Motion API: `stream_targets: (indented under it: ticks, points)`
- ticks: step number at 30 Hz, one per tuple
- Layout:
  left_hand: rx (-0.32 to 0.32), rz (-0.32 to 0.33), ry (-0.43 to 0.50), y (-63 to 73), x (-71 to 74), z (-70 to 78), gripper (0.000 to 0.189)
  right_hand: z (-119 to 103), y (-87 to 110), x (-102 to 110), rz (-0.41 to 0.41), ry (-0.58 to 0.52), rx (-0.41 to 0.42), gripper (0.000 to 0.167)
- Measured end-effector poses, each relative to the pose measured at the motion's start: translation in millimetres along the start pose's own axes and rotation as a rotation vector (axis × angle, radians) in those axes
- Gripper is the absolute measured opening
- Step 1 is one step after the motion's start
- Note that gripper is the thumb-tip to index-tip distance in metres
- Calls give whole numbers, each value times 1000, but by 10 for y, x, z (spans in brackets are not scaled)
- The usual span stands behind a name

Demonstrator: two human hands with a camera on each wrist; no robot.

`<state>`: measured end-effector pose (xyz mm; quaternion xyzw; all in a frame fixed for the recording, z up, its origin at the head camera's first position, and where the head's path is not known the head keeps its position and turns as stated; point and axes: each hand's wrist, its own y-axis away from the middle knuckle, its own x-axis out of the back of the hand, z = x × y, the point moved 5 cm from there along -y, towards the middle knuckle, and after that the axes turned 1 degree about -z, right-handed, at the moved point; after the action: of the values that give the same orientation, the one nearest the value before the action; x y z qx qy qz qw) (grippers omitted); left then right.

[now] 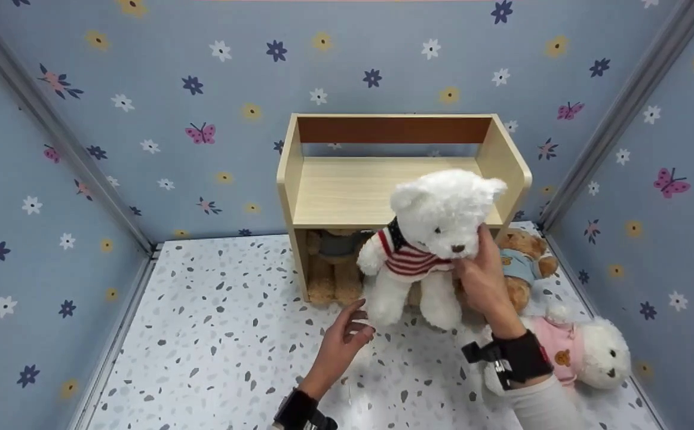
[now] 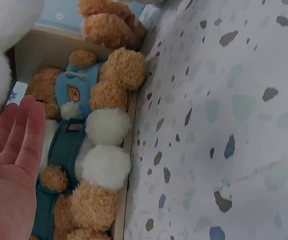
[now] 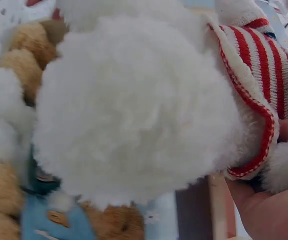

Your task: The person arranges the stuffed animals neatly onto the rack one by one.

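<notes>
A white teddy bear (image 1: 442,215) in a red-and-white striped sweater is held upright in front of the shelf unit (image 1: 353,191). My right hand (image 1: 487,278) grips its side, at the sweater; in the right wrist view the thumb and fingers close around the striped sweater (image 3: 264,65) beside a fluffy paw. My left hand (image 1: 341,337) is near the bear's foot with fingers loosely extended and nothing in them. In the left wrist view its palm (image 2: 8,165) faces several bears seated in the lower compartment, including a brown bear in blue (image 2: 78,82) and a white-legged one in green (image 2: 66,147).
Right of the shelf unit, a brown bear in a light blue top (image 1: 520,263) leans by its side. A white bear in pink (image 1: 562,349) lies on the speckled floor (image 1: 215,334) near my right wrist. Flowered walls (image 1: 162,89) enclose the space.
</notes>
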<state>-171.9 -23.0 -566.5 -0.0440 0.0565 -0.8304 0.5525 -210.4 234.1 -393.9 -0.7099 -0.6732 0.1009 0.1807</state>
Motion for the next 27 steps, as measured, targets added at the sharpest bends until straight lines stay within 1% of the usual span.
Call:
stream_targets:
  ticks: [3, 4, 6, 10, 11, 14, 16, 17, 19, 25, 27]
  points:
    - [-29, 19, -22, 16, 62, -26, 55, -179, -198, 94, 34, 32, 44, 76]
    - [-34, 27, -26, 22, 78, -38, 55, -233, -269, 129, 46, 65, 51, 74]
    - [-42, 42, -30, 40, 106, -60, 54, -329, -423, 206, 82, 169, 82, 70]
    - [-27, 70, -63, 76, 150, -109, 54, -517, -698, 285, 115, 228, 76, 67]
    - [-28, 74, -73, 85, 160, -116, 54, -526, -776, 307, 123, 242, 78, 67]
    - [-11, 86, -103, 107, 188, -137, 51, -497, -986, 358, 134, 270, 39, 68]
    - [7, 93, -117, 119, 203, -147, 49, -418, -1107, 395, 129, 279, -10, 71]
    - [16, 94, -114, 123, 208, -154, 48, -361, -1168, 422, 133, 295, -22, 71]
    - [34, 99, -115, 129, 217, -160, 48, -336, -1240, 439, 143, 326, -46, 69]
    - [68, 95, -95, 144, 241, -174, 49, -290, -1431, 462, 191, 426, -48, 59]
    - [88, 100, -88, 153, 255, -180, 49, -268, -1500, 463, 218, 466, -27, 55]
